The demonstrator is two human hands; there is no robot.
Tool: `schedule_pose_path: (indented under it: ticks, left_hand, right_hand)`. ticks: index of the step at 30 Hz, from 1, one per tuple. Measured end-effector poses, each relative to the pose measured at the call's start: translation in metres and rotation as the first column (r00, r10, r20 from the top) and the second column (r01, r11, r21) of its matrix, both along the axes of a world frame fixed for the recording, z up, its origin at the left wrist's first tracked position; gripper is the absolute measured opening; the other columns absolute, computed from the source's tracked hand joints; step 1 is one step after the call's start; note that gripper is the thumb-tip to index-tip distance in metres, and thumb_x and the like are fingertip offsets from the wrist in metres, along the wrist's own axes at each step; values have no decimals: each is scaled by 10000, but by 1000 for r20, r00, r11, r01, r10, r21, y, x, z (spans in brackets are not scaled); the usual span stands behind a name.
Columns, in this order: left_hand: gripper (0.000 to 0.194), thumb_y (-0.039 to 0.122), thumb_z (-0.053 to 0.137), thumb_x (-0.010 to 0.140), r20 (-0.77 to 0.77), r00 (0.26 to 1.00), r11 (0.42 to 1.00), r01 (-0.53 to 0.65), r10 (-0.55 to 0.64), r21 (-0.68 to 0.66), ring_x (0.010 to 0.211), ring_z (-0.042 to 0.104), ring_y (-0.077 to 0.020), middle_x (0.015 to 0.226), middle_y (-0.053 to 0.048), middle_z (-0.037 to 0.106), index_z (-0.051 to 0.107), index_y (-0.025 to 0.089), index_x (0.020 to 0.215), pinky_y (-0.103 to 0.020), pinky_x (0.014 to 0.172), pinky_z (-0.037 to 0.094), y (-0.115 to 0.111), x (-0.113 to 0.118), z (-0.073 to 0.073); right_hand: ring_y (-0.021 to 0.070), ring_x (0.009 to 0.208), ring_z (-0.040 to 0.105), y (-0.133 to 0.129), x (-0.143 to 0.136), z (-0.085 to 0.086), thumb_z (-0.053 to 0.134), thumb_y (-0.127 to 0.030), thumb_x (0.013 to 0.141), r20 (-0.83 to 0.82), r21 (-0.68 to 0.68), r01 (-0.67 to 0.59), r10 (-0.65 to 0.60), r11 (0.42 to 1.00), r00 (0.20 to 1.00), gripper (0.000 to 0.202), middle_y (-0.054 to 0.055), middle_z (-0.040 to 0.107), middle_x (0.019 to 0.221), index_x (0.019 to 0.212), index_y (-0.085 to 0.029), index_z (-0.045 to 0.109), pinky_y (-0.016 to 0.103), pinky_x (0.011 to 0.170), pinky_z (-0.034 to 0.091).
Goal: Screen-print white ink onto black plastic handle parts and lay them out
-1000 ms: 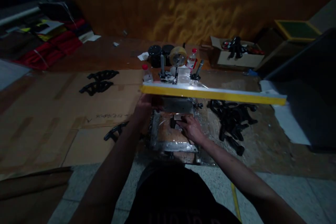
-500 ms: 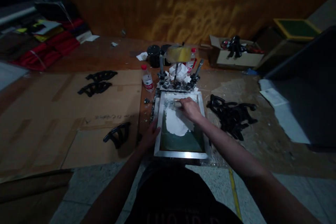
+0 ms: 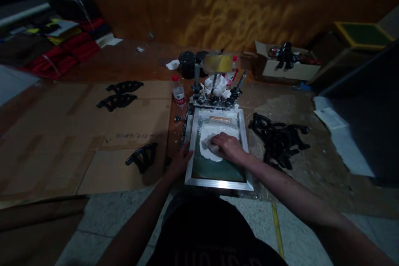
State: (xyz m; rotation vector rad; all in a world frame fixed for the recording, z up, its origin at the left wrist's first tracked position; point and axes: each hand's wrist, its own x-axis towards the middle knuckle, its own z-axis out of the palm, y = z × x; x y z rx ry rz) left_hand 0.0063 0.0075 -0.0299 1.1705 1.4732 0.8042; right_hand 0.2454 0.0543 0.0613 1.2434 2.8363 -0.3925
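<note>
A metal-framed screen (image 3: 222, 184) lies flat before me, with a white patch (image 3: 209, 131) on its green mesh. My right hand (image 3: 230, 147) is closed on a pale, crumpled-looking piece (image 3: 212, 144) over the white patch; its exact shape is hard to make out. Near the screen's far end rests a brown strip (image 3: 220, 119), apart from both hands. My left hand (image 3: 180, 161) grips the left edge of the frame, its fingers partly hidden. Behind the screen stands a dark clamp assembly (image 3: 213, 99) with upright rods.
Black curved parts (image 3: 142, 158) lie on cardboard (image 3: 109, 170) at the left. More black parts (image 3: 280, 137) are heaped at the right. A red-capped bottle (image 3: 178, 93), black cans (image 3: 187, 65) and an open box (image 3: 288, 69) stand farther back.
My right hand has moved nearer to me over the white patch. The brown strip at the far end now shows uncovered. My left hand stays at the frame; the view has shifted slightly.
</note>
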Motion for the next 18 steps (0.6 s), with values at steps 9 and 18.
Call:
schedule_pose_path:
  ticks: [9, 18]
  left_hand:
    - [667, 465, 557, 851, -22, 1000, 999, 9, -10, -37, 907, 684, -262, 1011, -111, 735, 472, 138, 1426, -405, 854, 537, 0, 0, 15]
    - [475, 526, 367, 935, 18, 991, 987, -132, 131, 88, 921, 674, -249, 987, -80, 728, 707, 214, 1046, -369, 792, 548, 12, -2, 106]
  right_hand:
    - [227, 1030, 617, 9, -1, 3, 574, -146, 861, -118, -51, 36, -41, 998, 992, 387, 81, 695, 1081, 1237, -193, 651, 287, 846, 463]
    - [254, 979, 629, 99, 74, 42, 496, -380, 961, -374, 103, 592, -520, 800, 768, 414, 120, 676, 1120, 1291, -168, 629, 352, 856, 486]
